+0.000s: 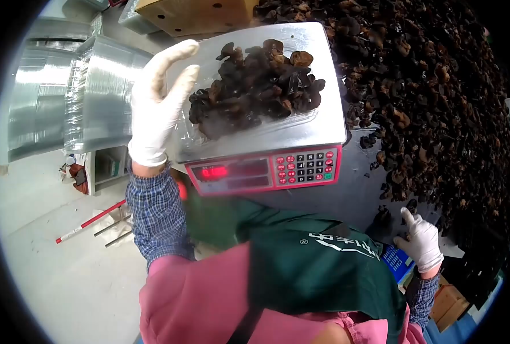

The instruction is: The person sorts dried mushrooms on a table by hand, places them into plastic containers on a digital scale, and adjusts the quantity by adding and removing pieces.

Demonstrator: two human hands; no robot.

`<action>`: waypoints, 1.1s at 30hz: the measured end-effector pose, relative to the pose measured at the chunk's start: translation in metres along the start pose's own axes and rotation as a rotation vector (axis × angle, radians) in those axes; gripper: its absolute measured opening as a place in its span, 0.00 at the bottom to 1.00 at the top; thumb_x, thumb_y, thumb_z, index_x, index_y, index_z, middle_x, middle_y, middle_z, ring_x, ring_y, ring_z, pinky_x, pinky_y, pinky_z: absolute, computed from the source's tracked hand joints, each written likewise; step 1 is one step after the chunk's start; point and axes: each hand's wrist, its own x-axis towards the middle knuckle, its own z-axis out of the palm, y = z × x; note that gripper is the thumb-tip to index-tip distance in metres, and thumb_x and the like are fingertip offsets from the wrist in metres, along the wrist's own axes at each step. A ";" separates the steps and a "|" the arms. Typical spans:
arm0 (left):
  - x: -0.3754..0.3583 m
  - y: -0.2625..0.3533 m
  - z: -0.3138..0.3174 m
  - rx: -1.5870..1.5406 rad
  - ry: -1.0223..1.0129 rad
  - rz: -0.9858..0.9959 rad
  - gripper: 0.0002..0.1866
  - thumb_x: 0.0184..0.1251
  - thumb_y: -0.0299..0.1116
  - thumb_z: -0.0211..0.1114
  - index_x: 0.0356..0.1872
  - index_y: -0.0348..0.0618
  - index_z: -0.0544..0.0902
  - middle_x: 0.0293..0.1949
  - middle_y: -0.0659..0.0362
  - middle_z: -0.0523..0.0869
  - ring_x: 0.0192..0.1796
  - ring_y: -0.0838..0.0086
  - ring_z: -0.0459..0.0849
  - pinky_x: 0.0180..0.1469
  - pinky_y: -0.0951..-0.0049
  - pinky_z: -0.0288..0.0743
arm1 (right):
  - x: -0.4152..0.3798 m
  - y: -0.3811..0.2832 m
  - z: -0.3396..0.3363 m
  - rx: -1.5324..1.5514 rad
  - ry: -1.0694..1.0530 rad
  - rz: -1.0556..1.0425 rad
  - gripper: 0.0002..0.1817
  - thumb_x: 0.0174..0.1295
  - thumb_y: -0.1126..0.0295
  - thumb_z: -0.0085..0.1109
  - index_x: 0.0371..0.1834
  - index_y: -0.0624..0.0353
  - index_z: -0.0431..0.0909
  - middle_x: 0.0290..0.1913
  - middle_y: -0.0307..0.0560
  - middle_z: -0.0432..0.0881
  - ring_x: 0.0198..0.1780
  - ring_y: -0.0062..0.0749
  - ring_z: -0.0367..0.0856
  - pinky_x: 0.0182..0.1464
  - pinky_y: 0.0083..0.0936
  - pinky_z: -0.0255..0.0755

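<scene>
My left hand (162, 106), in a white glove, is at the left side of a clear plastic tray (200, 136) on the scale's metal plate. Its fingers are apart, and the thumb is close to the tray's edge. Dark, wet wood ear mushrooms (255, 86) are heaped in the tray. Lower right, my gloved right hand (421, 238) hovers by the dark table near loose mushroom pieces (383, 218). Index finger and thumb stand apart there, with nothing visible between them. The red-framed weighing scale (263, 172) has a lit red display, blurred.
A large spread of wood ear mushrooms (427, 109) covers the table's right side. Stacked clear plastic trays (103, 92) stand at left. A cardboard box (195, 16) is behind the scale. A blue basket (397, 262) sits beside my right hand. A red-and-white pole (91, 221) appears lower left.
</scene>
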 end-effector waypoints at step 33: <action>-0.042 -0.012 -0.005 0.293 -0.335 0.142 0.62 0.46 0.66 0.81 0.82 0.48 0.66 0.81 0.47 0.66 0.84 0.50 0.58 0.85 0.46 0.42 | 0.082 -0.033 -0.043 0.245 0.183 -0.418 0.11 0.49 0.71 0.74 0.32 0.53 0.80 0.36 0.44 0.79 0.43 0.46 0.77 0.51 0.41 0.73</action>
